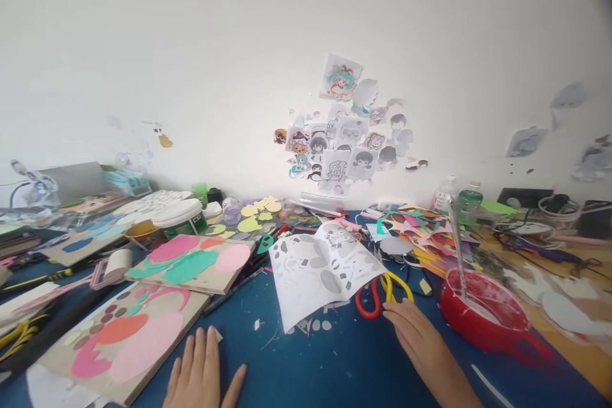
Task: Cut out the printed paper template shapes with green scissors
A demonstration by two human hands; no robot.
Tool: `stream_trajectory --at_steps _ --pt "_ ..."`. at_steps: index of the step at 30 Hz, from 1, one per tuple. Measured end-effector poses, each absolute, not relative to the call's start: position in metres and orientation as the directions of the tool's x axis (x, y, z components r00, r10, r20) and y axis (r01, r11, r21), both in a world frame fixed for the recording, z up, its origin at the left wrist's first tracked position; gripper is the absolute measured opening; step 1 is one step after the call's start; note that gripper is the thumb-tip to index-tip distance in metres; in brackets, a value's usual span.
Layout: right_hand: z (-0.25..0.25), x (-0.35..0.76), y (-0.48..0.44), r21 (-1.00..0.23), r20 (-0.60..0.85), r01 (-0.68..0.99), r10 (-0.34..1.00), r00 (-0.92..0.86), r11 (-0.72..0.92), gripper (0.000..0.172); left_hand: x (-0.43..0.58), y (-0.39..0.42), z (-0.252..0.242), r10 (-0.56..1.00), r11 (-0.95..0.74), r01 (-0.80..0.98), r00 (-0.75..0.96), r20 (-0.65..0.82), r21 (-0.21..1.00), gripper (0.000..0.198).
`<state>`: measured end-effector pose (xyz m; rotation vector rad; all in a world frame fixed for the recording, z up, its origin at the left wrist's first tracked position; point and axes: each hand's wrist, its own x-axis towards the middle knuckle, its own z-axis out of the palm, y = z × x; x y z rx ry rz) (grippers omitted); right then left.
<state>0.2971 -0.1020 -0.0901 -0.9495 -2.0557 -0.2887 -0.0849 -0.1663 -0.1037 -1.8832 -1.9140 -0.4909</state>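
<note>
My left hand point(201, 370) lies flat on the blue table mat point(310, 370), fingers stretched and thumb apart, beside a board point(165, 363) bearing pink and orange paper cutouts. A small pale scrap shows by its fingertips. My right hand point(423, 344) reaches in from the lower right with its fingers extended. Its fingertips are right at yellow-handled scissors point(405, 287); whether they touch is unclear. A red handle point(368, 305) lies just left of them. Between and beyond my hands is a creased white sheet point(306, 274) with grey printed shapes, partly cut and covering the tools' far ends.
A red pan point(482, 325) with white residue and an upright stirrer stands right. A second board point(191, 277) with cutouts lies left, near a white-lidded tub point(179, 213). Colored paper scraps point(425, 229) pile at the back. Drawings point(351, 134) hang on the wall.
</note>
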Motion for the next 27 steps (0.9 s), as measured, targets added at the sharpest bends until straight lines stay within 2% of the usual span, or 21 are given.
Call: stream_trajectory --at_steps 2,3,5,7,9,11,15,18,21,24,27 --pt "-0.089 0.297 -0.101 -0.114 0.778 0.715 0.509 -0.368 0.690 0.030 -0.073 -0.160 -0.105 0.868 0.035 0.999 -0.023 0.497 -0.016 0.079" --pt "-0.089 0.296 -0.101 -0.111 0.780 0.716 0.506 -0.367 0.690 0.030 -0.060 -0.157 -0.103 0.872 -0.017 1.000 0.021 0.489 -0.012 0.077" --pt "-0.087 0.296 -0.102 -0.119 0.780 0.714 0.510 -0.363 0.690 0.030 -0.029 -0.153 -0.094 0.874 -0.220 0.975 0.203 0.441 -0.013 0.070" --pt "-0.086 0.297 -0.104 -0.142 0.778 0.706 0.520 -0.354 0.693 0.029 -0.004 -0.150 -0.086 0.839 -0.396 0.918 0.364 0.404 -0.005 0.071" --pt "-0.085 0.297 -0.105 -0.168 0.777 0.699 0.530 -0.340 0.695 0.028 0.003 -0.147 -0.081 0.860 -0.332 0.943 0.295 0.416 0.017 0.067" --pt "-0.085 0.297 -0.106 -0.179 0.772 0.700 0.540 -0.335 0.691 0.028 -0.007 -0.144 -0.081 0.882 -0.180 0.983 0.145 0.449 0.035 0.064" --pt "-0.086 0.296 -0.104 -0.143 0.781 0.714 0.521 -0.345 0.686 0.028 -0.035 -0.136 -0.087 0.910 0.032 0.999 -0.041 0.414 0.030 0.074" --pt "-0.087 0.296 -0.102 -0.110 0.790 0.724 0.502 -0.352 0.680 0.028 -0.020 -0.132 -0.089 0.923 -0.065 0.997 0.043 0.383 0.046 0.073" --pt "-0.086 0.296 -0.103 -0.065 0.780 0.735 0.494 -0.385 0.675 0.029 0.011 -0.132 -0.084 0.930 -0.247 0.954 0.185 0.316 0.169 0.067" --pt "-0.084 0.297 -0.104 -0.009 0.756 0.760 0.502 -0.420 0.650 0.029 0.022 -0.131 -0.076 0.966 -0.136 0.930 0.047 0.255 0.342 0.067" --pt "-0.080 0.294 -0.105 0.006 0.731 0.776 0.526 -0.434 0.631 0.029 0.008 -0.123 -0.070 0.978 -0.045 0.920 -0.040 0.207 0.390 0.072"
